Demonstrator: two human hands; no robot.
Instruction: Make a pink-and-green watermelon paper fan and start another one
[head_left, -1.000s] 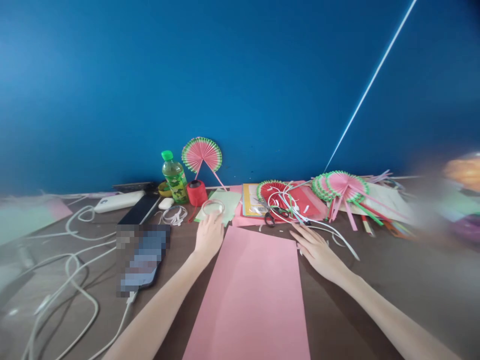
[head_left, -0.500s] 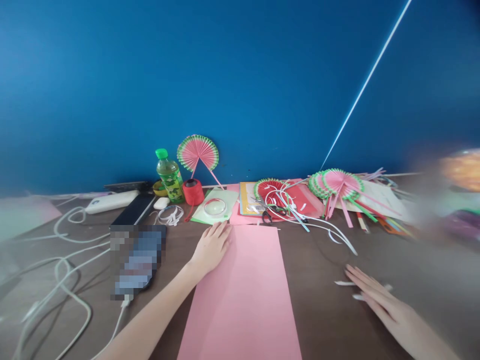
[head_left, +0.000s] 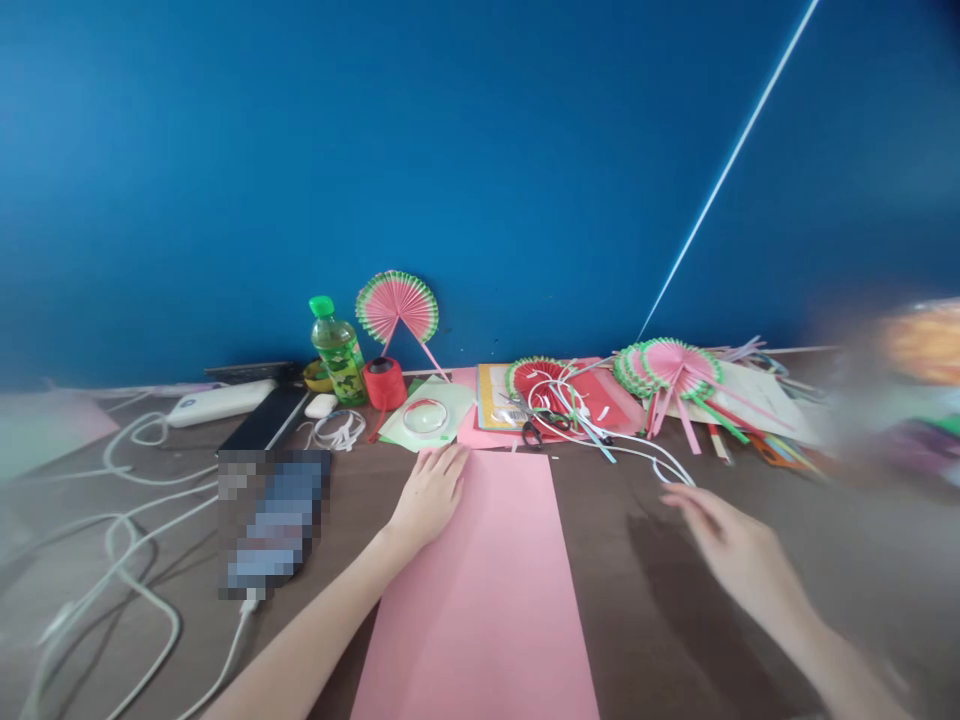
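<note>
A long pink paper sheet (head_left: 487,590) lies on the brown table (head_left: 645,620) in front of me. My left hand (head_left: 431,492) rests flat and open on the sheet's far left corner. To the right of the sheet my right hand (head_left: 724,545) hovers just above the table, motion-blurred, fingers loosely stretched toward the white strips (head_left: 660,462); nothing shows in it. Black-handled scissors (head_left: 541,428) lie beyond the sheet among white cords.
Against the blue wall stand a green bottle (head_left: 335,350), a red thread spool (head_left: 385,383) and a pink paper fan (head_left: 397,305). More pink-green fans (head_left: 667,370) and paper strips lie back right. A clear round lid (head_left: 425,416), a phone (head_left: 271,520) and white cables (head_left: 127,570) sit left.
My left hand came back from the clear lid onto the pink sheet's corner. My right hand left the sheet's right corner, swung down right, then rose toward the white strips.
</note>
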